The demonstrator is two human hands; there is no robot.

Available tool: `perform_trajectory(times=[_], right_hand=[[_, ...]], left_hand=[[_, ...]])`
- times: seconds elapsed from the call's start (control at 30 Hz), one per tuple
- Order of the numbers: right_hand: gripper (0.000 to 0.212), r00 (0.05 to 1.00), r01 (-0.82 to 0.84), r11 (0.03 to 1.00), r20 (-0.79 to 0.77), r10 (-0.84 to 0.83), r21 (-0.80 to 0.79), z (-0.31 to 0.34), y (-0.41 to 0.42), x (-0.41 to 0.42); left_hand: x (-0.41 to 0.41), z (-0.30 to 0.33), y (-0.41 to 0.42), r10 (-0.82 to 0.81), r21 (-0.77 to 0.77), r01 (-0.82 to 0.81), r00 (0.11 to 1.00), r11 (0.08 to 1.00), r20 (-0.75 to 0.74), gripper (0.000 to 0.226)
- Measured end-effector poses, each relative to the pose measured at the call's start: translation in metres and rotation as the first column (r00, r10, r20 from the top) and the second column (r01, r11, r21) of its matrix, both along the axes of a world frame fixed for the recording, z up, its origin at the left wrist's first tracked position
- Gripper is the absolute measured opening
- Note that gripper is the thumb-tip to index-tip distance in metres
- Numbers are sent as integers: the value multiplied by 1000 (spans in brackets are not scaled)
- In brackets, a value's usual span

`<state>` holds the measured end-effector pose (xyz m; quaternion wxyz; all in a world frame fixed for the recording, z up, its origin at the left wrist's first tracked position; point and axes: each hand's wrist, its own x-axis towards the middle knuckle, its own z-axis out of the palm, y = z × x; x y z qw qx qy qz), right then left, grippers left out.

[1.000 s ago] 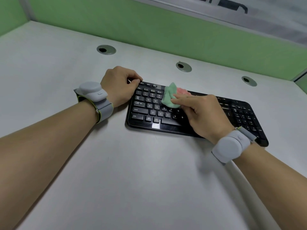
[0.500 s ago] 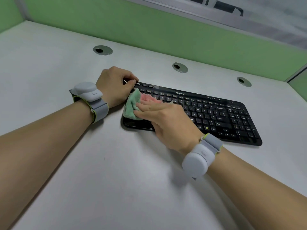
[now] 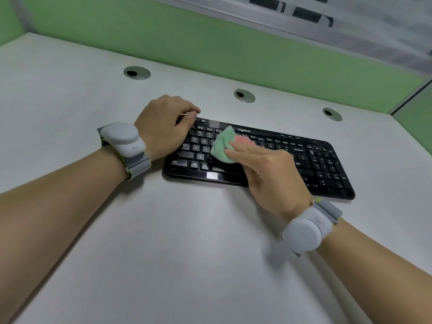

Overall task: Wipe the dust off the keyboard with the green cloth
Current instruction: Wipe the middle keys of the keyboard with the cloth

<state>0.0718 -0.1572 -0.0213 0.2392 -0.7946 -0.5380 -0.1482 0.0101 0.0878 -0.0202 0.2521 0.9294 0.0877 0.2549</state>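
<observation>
A black keyboard (image 3: 322, 160) lies on the white desk, running from centre to right. My right hand (image 3: 268, 171) presses a green cloth (image 3: 223, 146) with a pink patch onto the left-middle keys, fingers flat over it. My left hand (image 3: 166, 125) grips the keyboard's far left corner, fingers curled over the top edge. Both wrists carry grey bands. The keys under the cloth and my right hand are hidden.
The white desk (image 3: 163, 242) has three round cable grommets (image 3: 244, 95) along the back. Green partition walls (image 3: 210, 50) close off the back and both sides.
My right hand has slid the cloth to the right, from the keyboard's left end back onto the left-middle keys. My left hand has kept its hold on the corner.
</observation>
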Motion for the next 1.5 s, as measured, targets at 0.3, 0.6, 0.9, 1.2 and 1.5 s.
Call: perform_trajectory(times=[0.3,0.6,0.9,1.2,1.5], right_hand=[[51,997,-17,996,67,23,-88,1,19,20],[59,984,176,971,67,-167,-160,4,-41,55],[53,878,476,866,28,-478,-150,16,-120,86],[48,797,587,803,-98,-595,-104,10,-109,77],[43,922,353,936,-163,-350,-16,5,-42,32]], left_hand=[[-12,-4,-20,-266,128,306,929,943,-259,56],[-13,-7,-19,-221,211,289,929,934,-296,80],[-12,-9,-18,-221,228,293,930,929,-293,80],[-13,-7,-19,-204,227,277,932,934,-298,81],[-14,-4,-22,-213,187,271,935,944,-283,75]])
